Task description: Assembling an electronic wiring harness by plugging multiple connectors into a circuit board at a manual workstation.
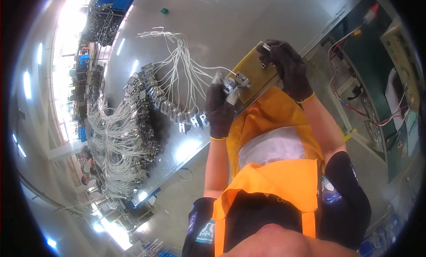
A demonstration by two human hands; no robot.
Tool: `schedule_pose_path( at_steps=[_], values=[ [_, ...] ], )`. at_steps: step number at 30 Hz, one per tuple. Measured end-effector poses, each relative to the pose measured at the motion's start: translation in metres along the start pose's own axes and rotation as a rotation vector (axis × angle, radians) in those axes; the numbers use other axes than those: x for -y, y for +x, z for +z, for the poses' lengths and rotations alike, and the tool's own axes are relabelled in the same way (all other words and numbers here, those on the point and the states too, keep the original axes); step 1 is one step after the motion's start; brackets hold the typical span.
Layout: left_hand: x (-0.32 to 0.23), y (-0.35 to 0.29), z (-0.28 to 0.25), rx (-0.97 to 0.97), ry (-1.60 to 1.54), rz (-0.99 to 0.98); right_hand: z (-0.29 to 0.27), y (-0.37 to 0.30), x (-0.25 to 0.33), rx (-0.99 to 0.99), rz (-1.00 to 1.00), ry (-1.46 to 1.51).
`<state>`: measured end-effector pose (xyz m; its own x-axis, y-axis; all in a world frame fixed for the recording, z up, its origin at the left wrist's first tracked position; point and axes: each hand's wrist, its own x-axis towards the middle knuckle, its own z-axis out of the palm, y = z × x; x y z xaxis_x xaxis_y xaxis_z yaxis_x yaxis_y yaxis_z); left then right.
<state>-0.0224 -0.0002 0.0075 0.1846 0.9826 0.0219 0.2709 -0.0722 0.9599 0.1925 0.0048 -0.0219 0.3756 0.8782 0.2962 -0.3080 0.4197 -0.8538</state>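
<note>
Both my hands wear dark gloves. My left hand [219,107] is closed on a small silvery metal fitting [239,80] with a white wire, at the near left side of a yellow-brown board [249,65]. My right hand [287,67] is bent over the board's far right end, its fingers closed around a small silvery piece [266,47] that I cannot make out fully. A small metal catch [263,65] sits on the board beside those fingers. White wires [183,50] fan out from the left hand's side across the table.
The grey metal table [248,17] holds a row of wired metal fittings [171,108] and a large heap of white-wired fittings [117,141] at the left. A small green object [164,11] lies far back. At right stand a dark green panel [368,75] and red and white cables [355,111].
</note>
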Motion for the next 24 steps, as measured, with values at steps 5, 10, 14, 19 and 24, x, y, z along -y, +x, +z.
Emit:
schedule_pose_path(
  at_steps=[5, 10, 14, 19, 24],
  values=[
    [0.01, -0.001, -0.002, 0.002, 0.161, 0.077, 0.002, -0.038, 0.03, 0.22, 0.884, 0.219],
    [0.01, -0.005, -0.002, -0.055, 0.039, 0.077, 0.025, -0.015, 0.011, 0.046, 0.287, 0.173],
    [0.01, 0.002, 0.016, 0.062, 0.091, 0.02, -0.003, 0.0, 0.023, -0.197, 0.464, 0.157],
    [-0.002, 0.003, 0.024, -0.007, 0.662, 0.168, -0.013, -0.033, 0.021, -0.074, 0.642, 0.082],
    [0.004, 0.005, 0.017, -0.021, 0.691, 0.327, -0.005, -0.072, 0.022, 0.139, 0.474, -0.143]
  ],
)
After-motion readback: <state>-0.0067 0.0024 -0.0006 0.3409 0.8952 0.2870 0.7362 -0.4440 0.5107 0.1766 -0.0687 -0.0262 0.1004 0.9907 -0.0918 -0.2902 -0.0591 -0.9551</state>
